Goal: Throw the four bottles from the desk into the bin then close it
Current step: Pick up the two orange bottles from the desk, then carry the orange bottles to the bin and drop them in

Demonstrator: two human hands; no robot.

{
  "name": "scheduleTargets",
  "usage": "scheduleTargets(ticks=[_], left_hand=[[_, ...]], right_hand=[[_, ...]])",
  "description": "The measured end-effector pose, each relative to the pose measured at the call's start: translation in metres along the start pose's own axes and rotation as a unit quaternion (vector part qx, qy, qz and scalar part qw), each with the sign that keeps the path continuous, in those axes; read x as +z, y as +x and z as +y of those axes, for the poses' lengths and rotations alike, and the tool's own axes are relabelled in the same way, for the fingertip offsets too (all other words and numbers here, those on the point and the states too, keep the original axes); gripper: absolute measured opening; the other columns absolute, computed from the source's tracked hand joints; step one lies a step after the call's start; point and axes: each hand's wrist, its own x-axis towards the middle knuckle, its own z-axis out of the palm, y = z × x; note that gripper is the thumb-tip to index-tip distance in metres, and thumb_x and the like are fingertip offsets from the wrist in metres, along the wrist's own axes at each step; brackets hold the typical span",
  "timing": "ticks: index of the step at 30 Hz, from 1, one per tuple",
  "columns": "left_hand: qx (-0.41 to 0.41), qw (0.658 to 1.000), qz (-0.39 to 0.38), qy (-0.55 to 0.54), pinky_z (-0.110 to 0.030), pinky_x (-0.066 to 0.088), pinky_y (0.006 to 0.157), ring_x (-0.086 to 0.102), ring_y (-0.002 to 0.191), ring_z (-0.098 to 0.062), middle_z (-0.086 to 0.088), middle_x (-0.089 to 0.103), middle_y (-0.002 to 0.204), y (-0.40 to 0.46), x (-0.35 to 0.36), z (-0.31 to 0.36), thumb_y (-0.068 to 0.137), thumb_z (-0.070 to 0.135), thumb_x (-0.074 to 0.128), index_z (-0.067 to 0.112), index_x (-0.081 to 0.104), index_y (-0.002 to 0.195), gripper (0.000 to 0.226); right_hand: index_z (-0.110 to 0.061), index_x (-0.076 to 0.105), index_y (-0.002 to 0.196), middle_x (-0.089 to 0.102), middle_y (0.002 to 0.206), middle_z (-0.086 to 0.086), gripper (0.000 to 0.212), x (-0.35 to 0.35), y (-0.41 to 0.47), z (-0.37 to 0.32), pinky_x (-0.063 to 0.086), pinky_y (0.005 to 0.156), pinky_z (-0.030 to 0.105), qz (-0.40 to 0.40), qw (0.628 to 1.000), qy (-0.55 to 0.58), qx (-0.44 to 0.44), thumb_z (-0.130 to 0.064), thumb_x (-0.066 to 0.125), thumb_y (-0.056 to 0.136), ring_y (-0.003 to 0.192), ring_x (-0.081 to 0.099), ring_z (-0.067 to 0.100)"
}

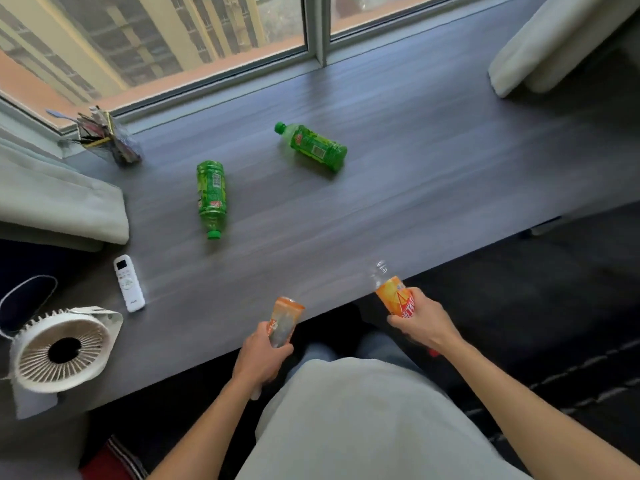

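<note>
Bottles held at the desk [381,140] edge
One orange bottle [286,320] is gripped by the left hand [261,355], another [394,296] by the right hand [420,320]; two green bottles [211,197] are left lying on it

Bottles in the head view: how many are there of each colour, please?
Green plastic bottles lying on the dark wooden desk: 2
Orange-labelled plastic bottles, one in the left hand, one in the right hand: 2
Total: 4
</note>
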Motion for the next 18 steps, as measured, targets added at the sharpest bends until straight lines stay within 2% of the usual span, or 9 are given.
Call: scheduleTargets(ticks=[5,8,10,13,18], left_hand=[[0.084,0.991,-0.055,0.091,-0.029,0.044,0.059,0.059,0.075,-0.009,0.01,0.062,0.09,0.007,0.003,-0.001,0.066,0.054,0.068,0.035,0.046,0.098,0.044],[0.134,0.98,-0.073,0.126,-0.031,0.044,0.06,0.057,0.072,-0.003,0.012,0.062,0.084,0.011,0.013,0.019,0.064,0.061,0.066,0.033,0.046,0.09,0.043],[0.175,0.966,-0.091,0.165,-0.032,0.045,0.06,0.058,0.071,-0.005,0.015,0.061,0.081,0.011,0.026,0.042,0.062,0.065,0.064,0.033,0.045,0.088,0.046],[0.243,0.931,-0.127,0.241,-0.035,0.051,0.066,0.063,0.078,-0.016,0.011,0.064,0.087,0.005,0.05,0.089,0.064,0.061,0.064,0.033,0.047,0.095,0.046],[0.33,0.87,-0.159,0.33,-0.037,0.052,0.07,0.063,0.083,-0.016,0.01,0.064,0.096,-0.013,0.104,0.178,0.07,0.057,0.066,0.032,0.047,0.103,0.045]], right_hand=[[-0.035,0.045,0.115,0.068,0.091,-0.008,0.062,0.025,-0.059,0.061,0.06,0.076,0.043,0.049,0.987,0.08,0.127,-0.059,0.067,0.062,0.079,0.069,0.016],[-0.034,0.047,0.115,0.068,0.09,-0.007,0.064,0.054,-0.101,0.099,0.057,0.074,0.038,0.084,0.967,0.119,0.21,-0.059,0.066,0.059,0.08,0.067,0.018],[-0.035,0.047,0.112,0.067,0.088,-0.009,0.062,0.075,-0.129,0.124,0.054,0.068,0.034,0.094,0.949,0.16,0.255,-0.06,0.066,0.058,0.077,0.066,0.016],[-0.032,0.049,0.103,0.067,0.085,-0.006,0.054,0.107,-0.168,0.158,0.054,0.063,0.032,0.105,0.911,0.241,0.316,-0.056,0.07,0.059,0.072,0.067,0.017],[-0.021,0.056,0.106,0.069,0.094,0.002,0.05,0.154,-0.215,0.202,0.054,0.08,0.04,0.137,0.824,0.38,0.397,-0.042,0.081,0.068,0.086,0.066,0.025]])
